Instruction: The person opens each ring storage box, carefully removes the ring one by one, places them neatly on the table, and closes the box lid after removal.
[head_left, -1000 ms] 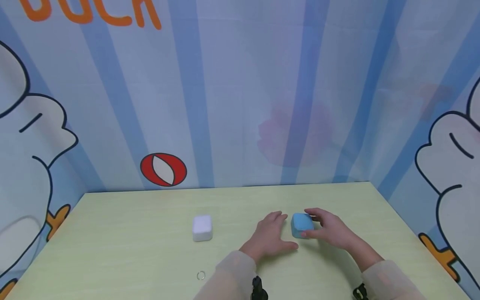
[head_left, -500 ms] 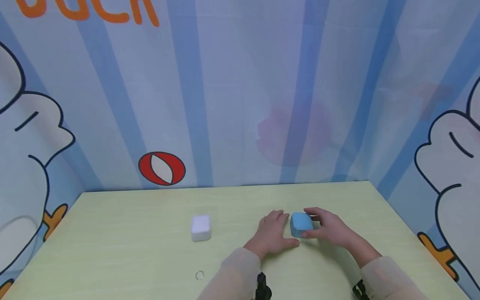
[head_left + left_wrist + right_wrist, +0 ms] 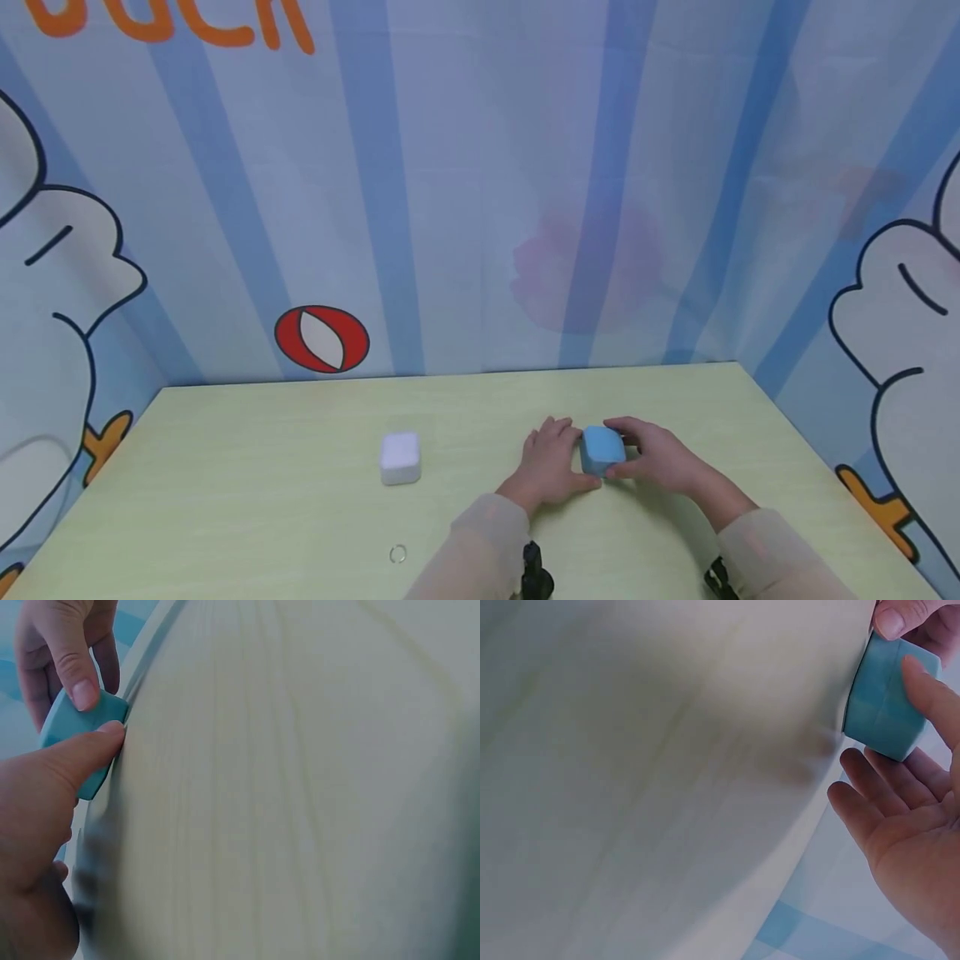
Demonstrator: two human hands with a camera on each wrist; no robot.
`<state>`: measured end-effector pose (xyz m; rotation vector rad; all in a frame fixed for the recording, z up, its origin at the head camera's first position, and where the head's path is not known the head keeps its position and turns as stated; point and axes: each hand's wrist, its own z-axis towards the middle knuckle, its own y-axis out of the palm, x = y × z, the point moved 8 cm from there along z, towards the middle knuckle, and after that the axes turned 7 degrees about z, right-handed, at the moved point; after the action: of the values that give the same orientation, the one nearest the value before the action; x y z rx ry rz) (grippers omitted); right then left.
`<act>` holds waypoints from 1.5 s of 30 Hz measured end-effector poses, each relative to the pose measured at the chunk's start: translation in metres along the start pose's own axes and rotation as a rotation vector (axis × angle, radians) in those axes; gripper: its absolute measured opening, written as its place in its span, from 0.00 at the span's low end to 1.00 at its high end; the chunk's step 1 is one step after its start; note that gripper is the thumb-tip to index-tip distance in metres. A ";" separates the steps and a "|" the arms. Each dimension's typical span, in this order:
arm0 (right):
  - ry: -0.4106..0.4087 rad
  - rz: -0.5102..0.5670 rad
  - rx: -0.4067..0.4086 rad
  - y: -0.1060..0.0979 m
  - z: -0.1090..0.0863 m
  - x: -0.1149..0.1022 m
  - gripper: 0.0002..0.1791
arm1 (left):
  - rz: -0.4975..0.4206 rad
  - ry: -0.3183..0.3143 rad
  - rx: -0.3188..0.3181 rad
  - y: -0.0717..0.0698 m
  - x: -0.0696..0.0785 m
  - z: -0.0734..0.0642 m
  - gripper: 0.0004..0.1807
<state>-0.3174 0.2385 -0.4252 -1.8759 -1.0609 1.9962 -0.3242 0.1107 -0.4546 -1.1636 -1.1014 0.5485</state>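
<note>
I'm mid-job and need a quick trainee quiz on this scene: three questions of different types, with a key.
1. Short answer: What stands between the left hand and the right hand?

2. True or false: A hand is touching the pale lavender block.

3. Multiple choice: In the head view, which of these lies nearer the bottom of the picture than the pale lavender block?
A. A spoon
B. A small ring
C. A cup

Key
1. The blue block.
2. False; it stands apart, and both hands are at the blue block.
3. B.
</note>
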 end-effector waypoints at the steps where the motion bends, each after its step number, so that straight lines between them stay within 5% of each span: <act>1: 0.000 -0.004 -0.002 0.000 0.000 0.000 0.40 | -0.016 -0.006 0.003 0.000 -0.001 0.000 0.38; 9: 0.015 0.011 -0.030 0.002 0.002 -0.001 0.41 | -0.092 -0.028 0.028 0.003 -0.007 0.002 0.35; 45: -0.072 0.062 -0.084 0.000 0.003 -0.003 0.38 | -0.130 -0.103 0.096 -0.002 -0.008 -0.004 0.32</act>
<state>-0.3199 0.2355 -0.4230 -1.9135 -1.1354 2.0990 -0.3246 0.1015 -0.4559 -0.9819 -1.2161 0.5586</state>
